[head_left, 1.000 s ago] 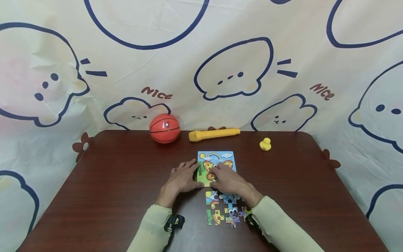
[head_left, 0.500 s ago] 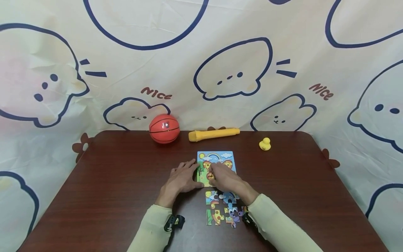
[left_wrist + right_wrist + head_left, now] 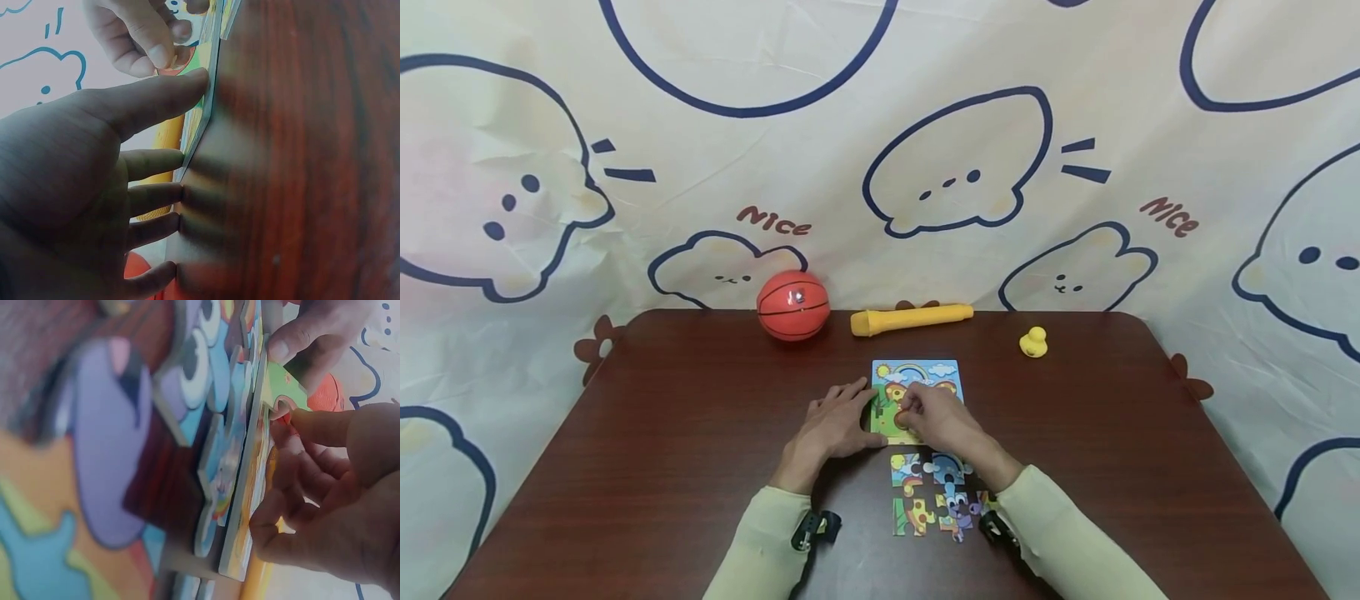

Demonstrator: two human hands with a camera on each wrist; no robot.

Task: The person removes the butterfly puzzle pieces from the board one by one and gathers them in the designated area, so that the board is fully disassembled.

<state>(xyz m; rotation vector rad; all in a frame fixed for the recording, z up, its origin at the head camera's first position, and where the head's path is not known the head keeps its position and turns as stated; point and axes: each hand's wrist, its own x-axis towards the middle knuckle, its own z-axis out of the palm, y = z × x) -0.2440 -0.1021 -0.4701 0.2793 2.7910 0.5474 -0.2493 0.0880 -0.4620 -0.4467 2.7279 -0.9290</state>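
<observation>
A square picture puzzle board (image 3: pixel 917 371), with a sun, rainbow and butterfly on it, lies mid-table. My left hand (image 3: pixel 833 423) rests along its left side, fingers spread and straight against the edge. The left thumb (image 3: pixel 181 87) touches the near edge in the left wrist view. Over the board's lower right part, my right hand (image 3: pixel 947 421) pinches a red and green puzzle piece (image 3: pixel 179 66) between thumb and finger, right at the board's surface. The right hand covers much of the picture in the head view. Several loose puzzle pieces (image 3: pixel 917 517) lie just in front of the board.
Along the back edge of the brown table (image 3: pixel 700 467) stand a red ball (image 3: pixel 793 306) and a yellow toy microphone (image 3: pixel 912 320). A small yellow duck (image 3: pixel 1033 342) sits at the back right. Behind hangs a printed cloth (image 3: pixel 955 50).
My right hand's fingers have drawn together and the hand has turned slightly over the board, with the pinch showing more clearly. The left hand, board and loose pieces stay where they were.
</observation>
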